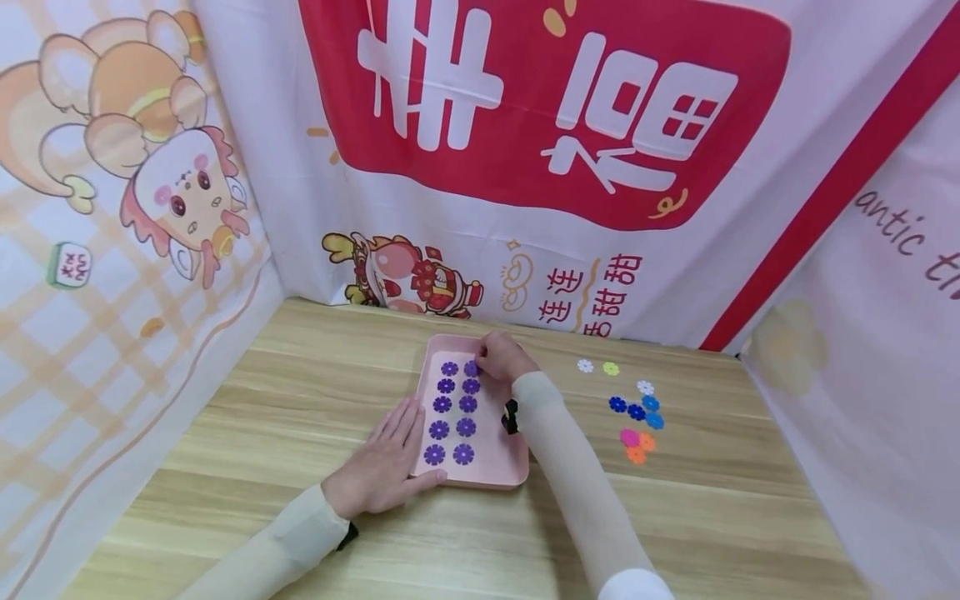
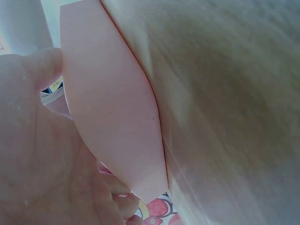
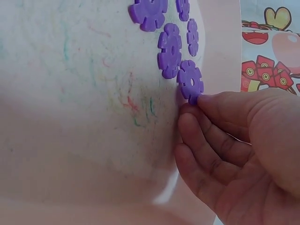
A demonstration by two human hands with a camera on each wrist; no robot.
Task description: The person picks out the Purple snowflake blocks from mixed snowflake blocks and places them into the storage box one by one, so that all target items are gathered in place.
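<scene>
A pink tray (image 1: 498, 458) lies on the table with purple notched plastic discs (image 1: 438, 429) in two columns. My left hand (image 1: 382, 467) rests along the tray's left edge, fingers extended and thumb at the near rim. In the left wrist view, its palm (image 2: 47, 154) is beside the tray's pink outer wall (image 2: 112, 93). My right hand (image 1: 505, 357) is at the tray's far end. Between thumb and index finger it pinches the lower edge of a purple disc (image 3: 191, 80), the far one of the right column. More purple discs (image 3: 169, 51) lie close by.
Right of the tray, loose discs lie on the wooden table (image 1: 720, 500): white (image 1: 585, 366), yellow-green (image 1: 611, 368), several blue ones (image 1: 637, 412), a pink one (image 1: 630, 437) and orange ones (image 1: 636, 455). Printed cloth (image 1: 247, 208) hangs at the back and both sides.
</scene>
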